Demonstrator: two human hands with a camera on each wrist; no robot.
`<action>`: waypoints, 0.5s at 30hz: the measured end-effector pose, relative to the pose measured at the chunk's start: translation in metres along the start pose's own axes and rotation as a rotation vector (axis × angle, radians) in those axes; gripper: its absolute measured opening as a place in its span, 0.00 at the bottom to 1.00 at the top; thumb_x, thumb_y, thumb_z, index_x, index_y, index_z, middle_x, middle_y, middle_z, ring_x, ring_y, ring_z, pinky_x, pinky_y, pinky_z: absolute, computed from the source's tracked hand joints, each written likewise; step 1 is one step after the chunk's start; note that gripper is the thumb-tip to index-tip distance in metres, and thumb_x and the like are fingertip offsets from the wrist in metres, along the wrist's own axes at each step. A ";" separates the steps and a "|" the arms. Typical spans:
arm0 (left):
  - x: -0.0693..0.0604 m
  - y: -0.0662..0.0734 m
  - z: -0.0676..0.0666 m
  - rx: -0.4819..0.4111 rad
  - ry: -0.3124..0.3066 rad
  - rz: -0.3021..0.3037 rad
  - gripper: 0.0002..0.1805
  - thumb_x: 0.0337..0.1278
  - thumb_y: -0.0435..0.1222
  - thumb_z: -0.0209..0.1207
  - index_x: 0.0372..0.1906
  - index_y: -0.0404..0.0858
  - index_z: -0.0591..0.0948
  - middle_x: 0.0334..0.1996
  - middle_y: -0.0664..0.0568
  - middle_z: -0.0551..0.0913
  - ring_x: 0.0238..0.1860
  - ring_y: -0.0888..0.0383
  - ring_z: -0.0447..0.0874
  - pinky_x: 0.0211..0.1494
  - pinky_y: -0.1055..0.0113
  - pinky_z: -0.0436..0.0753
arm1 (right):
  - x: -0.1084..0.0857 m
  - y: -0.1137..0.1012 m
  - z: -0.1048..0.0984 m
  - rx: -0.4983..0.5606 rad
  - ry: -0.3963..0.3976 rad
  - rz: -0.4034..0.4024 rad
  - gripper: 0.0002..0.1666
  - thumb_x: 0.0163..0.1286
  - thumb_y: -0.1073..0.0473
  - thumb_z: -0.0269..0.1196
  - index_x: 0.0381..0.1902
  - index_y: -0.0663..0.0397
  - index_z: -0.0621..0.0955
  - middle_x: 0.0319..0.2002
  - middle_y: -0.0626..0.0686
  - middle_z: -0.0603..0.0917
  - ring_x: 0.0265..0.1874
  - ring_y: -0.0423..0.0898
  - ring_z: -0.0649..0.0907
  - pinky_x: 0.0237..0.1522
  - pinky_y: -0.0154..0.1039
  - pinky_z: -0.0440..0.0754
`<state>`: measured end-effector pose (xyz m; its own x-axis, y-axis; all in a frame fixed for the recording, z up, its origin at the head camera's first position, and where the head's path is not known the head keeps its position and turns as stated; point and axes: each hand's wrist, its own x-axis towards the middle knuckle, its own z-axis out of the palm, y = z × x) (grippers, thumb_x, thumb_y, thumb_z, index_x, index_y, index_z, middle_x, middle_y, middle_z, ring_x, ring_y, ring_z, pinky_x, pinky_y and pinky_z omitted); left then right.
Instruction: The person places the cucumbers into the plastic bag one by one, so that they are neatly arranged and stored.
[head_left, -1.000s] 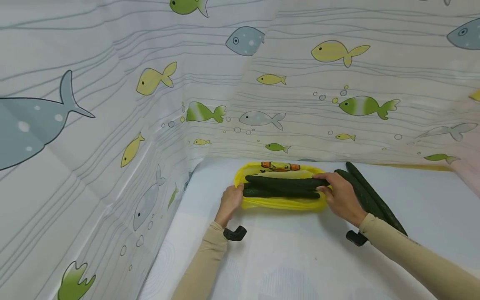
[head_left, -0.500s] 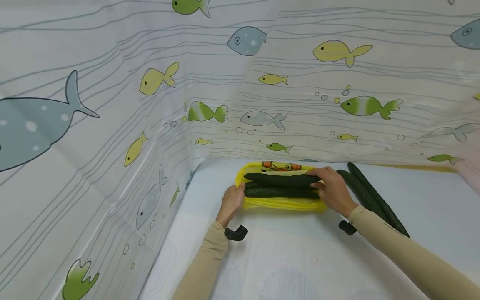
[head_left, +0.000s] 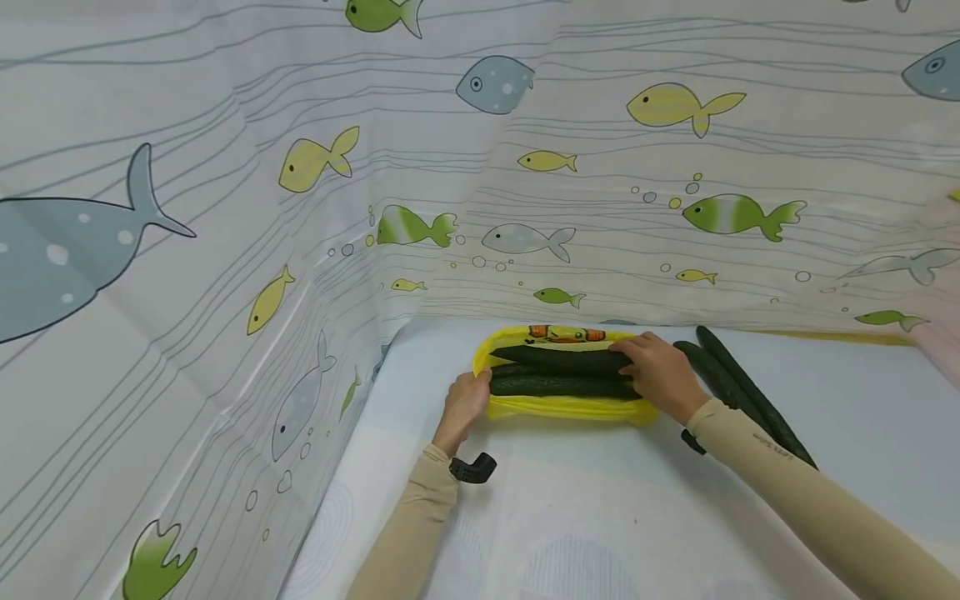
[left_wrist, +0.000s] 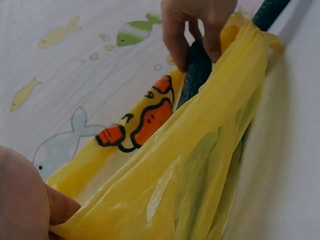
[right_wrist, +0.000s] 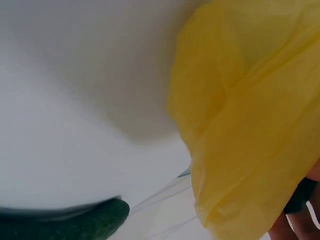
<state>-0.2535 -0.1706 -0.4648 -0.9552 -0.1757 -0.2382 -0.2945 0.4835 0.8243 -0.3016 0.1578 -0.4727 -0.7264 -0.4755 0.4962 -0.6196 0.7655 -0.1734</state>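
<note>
A yellow plastic bag (head_left: 570,408) with an orange and black cartoon print lies with its mouth spread on the white surface. Several dark green cucumbers rest lengthwise in it. My left hand (head_left: 462,407) pinches the bag's left rim; in the left wrist view that hand (left_wrist: 25,200) shows at the lower left. My right hand (head_left: 660,375) grips the right end of the upper cucumber (head_left: 558,360), thumb on the near side. In the left wrist view, its fingers hold the cucumber (left_wrist: 196,72) at the bag's mouth. The bag (right_wrist: 250,120) hides most of the right hand in the right wrist view.
Two more cucumbers (head_left: 750,400) lie side by side on the table (head_left: 562,517), right of the bag and beyond the right forearm. One cucumber tip (right_wrist: 105,217) shows in the right wrist view. A fish-printed curtain (head_left: 600,183) stands behind and along the left.
My right hand has moved left and slightly up, with the upper cucumber shifting a little toward the bag's far side. My left hand has kept its hold on the rim.
</note>
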 end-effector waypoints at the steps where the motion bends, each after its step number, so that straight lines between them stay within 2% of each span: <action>1: 0.000 0.000 0.000 -0.001 0.000 0.002 0.24 0.85 0.50 0.42 0.30 0.40 0.70 0.18 0.54 0.64 0.17 0.59 0.58 0.22 0.66 0.62 | 0.000 -0.001 0.000 -0.029 -0.016 -0.003 0.25 0.58 0.77 0.74 0.54 0.60 0.87 0.49 0.61 0.90 0.47 0.59 0.86 0.38 0.53 0.89; 6: -0.001 0.000 0.000 -0.004 0.002 0.007 0.24 0.85 0.50 0.42 0.31 0.40 0.71 0.18 0.53 0.64 0.17 0.59 0.58 0.22 0.66 0.62 | 0.002 -0.002 0.001 -0.089 -0.071 -0.002 0.23 0.62 0.69 0.77 0.55 0.64 0.86 0.49 0.64 0.89 0.48 0.60 0.86 0.44 0.55 0.89; 9: -0.001 0.000 0.000 0.000 0.003 0.011 0.24 0.85 0.50 0.42 0.30 0.39 0.71 0.18 0.54 0.64 0.17 0.59 0.58 0.22 0.66 0.62 | 0.002 -0.001 0.004 -0.061 -0.087 0.020 0.22 0.63 0.70 0.76 0.55 0.66 0.85 0.50 0.65 0.88 0.49 0.62 0.86 0.50 0.57 0.87; 15: -0.001 0.000 0.001 0.009 0.007 0.011 0.24 0.85 0.50 0.42 0.30 0.39 0.70 0.19 0.53 0.64 0.17 0.59 0.58 0.23 0.66 0.62 | -0.002 0.002 0.007 -0.010 -0.101 0.046 0.25 0.64 0.69 0.75 0.59 0.67 0.83 0.53 0.66 0.87 0.52 0.64 0.85 0.54 0.60 0.85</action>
<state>-0.2528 -0.1696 -0.4656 -0.9581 -0.1761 -0.2260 -0.2846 0.4928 0.8223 -0.3032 0.1573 -0.4803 -0.7804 -0.4812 0.3992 -0.5826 0.7914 -0.1850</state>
